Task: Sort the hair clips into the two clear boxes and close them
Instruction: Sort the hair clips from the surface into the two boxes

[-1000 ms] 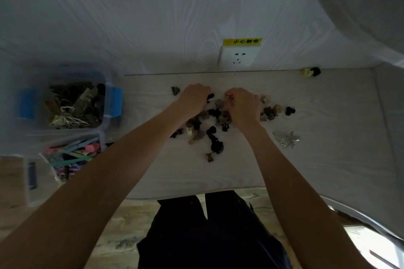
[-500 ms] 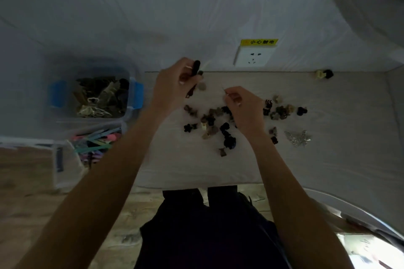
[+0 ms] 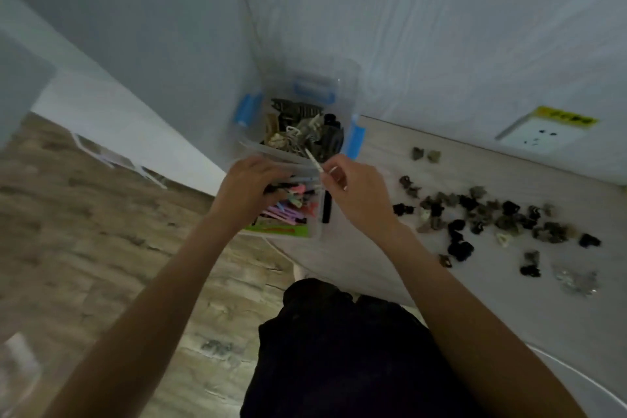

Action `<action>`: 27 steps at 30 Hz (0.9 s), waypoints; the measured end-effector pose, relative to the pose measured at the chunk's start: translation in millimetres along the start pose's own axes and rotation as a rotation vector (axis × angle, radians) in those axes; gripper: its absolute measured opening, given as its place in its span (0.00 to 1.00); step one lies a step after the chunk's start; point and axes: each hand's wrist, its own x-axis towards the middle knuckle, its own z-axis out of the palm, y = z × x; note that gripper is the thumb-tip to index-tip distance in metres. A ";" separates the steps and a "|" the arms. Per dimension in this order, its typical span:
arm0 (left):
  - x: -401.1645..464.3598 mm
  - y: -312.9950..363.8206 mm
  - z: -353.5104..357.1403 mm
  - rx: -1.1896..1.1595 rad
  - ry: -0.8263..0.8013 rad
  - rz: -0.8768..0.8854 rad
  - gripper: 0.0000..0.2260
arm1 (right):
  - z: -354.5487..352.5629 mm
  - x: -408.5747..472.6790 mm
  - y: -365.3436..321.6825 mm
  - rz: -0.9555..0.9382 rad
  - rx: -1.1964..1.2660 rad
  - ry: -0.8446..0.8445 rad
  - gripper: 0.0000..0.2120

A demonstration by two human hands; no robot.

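Now ease the thin pale clip [image 3: 314,161], pinched in the right hand [image 3: 356,195], down into the near box [image 3: 314,234] of coloured clips; left hand [image 3: 246,190] reaching inside, grip unclear. Loose clips [image 3: 481,217] wait on the surface [image 3: 390,268].

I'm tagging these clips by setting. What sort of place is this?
Probably a room in a home: a light tabletop against a wall with a power socket, a wood-look floor, and plastic storage boxes of hair clips.
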 end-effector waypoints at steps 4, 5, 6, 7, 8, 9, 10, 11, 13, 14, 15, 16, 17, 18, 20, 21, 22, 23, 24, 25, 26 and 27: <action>-22.7 -10.4 19.0 -0.063 0.130 -0.097 0.16 | 29.1 16.5 -19.2 -0.121 -0.177 -0.053 0.07; -27.9 -11.3 21.3 -0.089 0.207 -0.114 0.14 | 36.5 20.3 -21.6 -0.139 -0.218 -0.065 0.08; -33.3 -11.8 22.2 -0.113 0.288 -0.129 0.13 | 44.3 23.2 -23.5 -0.152 -0.262 -0.088 0.09; -36.3 -11.3 22.1 -0.137 0.349 -0.153 0.12 | 49.7 25.6 -24.3 -0.168 -0.308 -0.110 0.10; -39.2 -12.2 20.8 -0.164 0.396 -0.181 0.11 | 55.4 26.6 -26.6 -0.182 -0.349 -0.125 0.11; -40.1 -11.6 19.0 -0.188 0.429 -0.201 0.10 | 58.6 26.7 -27.2 -0.200 -0.367 -0.129 0.11; -39.7 -9.7 16.5 -0.205 0.457 -0.204 0.09 | 59.9 25.7 -27.0 -0.220 -0.364 -0.123 0.11; -37.6 -6.4 13.7 -0.212 0.477 -0.189 0.09 | 58.9 23.5 -26.3 -0.239 -0.347 -0.106 0.11; -29.7 5.1 7.2 -0.218 0.500 -0.128 0.09 | 50.3 14.0 -23.6 -0.259 -0.306 -0.057 0.09; -23.0 13.8 4.5 -0.240 0.500 -0.095 0.10 | 43.3 7.3 -19.5 -0.261 -0.300 -0.025 0.09; -15.7 24.5 2.3 -0.275 0.493 -0.065 0.10 | 34.7 0.0 -14.1 -0.264 -0.306 0.011 0.10; -6.9 37.8 1.1 -0.314 0.474 -0.028 0.10 | 24.4 -8.0 -7.1 -0.257 -0.314 0.047 0.11; 1.0 51.7 1.4 -0.352 0.442 0.010 0.10 | 15.5 -16.4 2.1 -0.245 -0.320 0.082 0.11; 10.5 68.6 3.8 -0.395 0.386 0.057 0.10 | 5.2 -26.6 14.4 -0.220 -0.335 0.127 0.10; 24.2 101.3 13.5 -0.472 0.235 0.139 0.14 | -10.4 -49.6 41.1 -0.136 -0.404 0.231 0.09; 29.9 115.3 21.8 -0.504 0.153 0.162 0.18 | -16.3 -62.1 55.0 -0.059 -0.442 0.286 0.09; 36.4 131.5 33.6 -0.522 0.064 0.177 0.22 | -24.2 -77.7 69.2 0.061 -0.462 0.333 0.10; 41.5 142.7 46.0 -0.511 -0.021 0.163 0.28 | -29.3 -91.9 80.8 0.205 -0.445 0.352 0.13; 47.0 152.5 58.2 -0.477 -0.109 0.129 0.34 | -34.3 -106.5 91.7 0.369 -0.412 0.345 0.18; 53.4 160.9 69.5 -0.423 -0.202 0.082 0.39 | -39.0 -121.2 101.6 0.527 -0.373 0.324 0.23; 58.4 160.1 78.1 -0.369 -0.272 0.023 0.44 | -39.0 -130.9 107.8 0.640 -0.332 0.300 0.28; 65.9 164.2 85.5 -0.329 -0.318 -0.007 0.47 | -42.0 -142.4 116.0 0.722 -0.286 0.295 0.33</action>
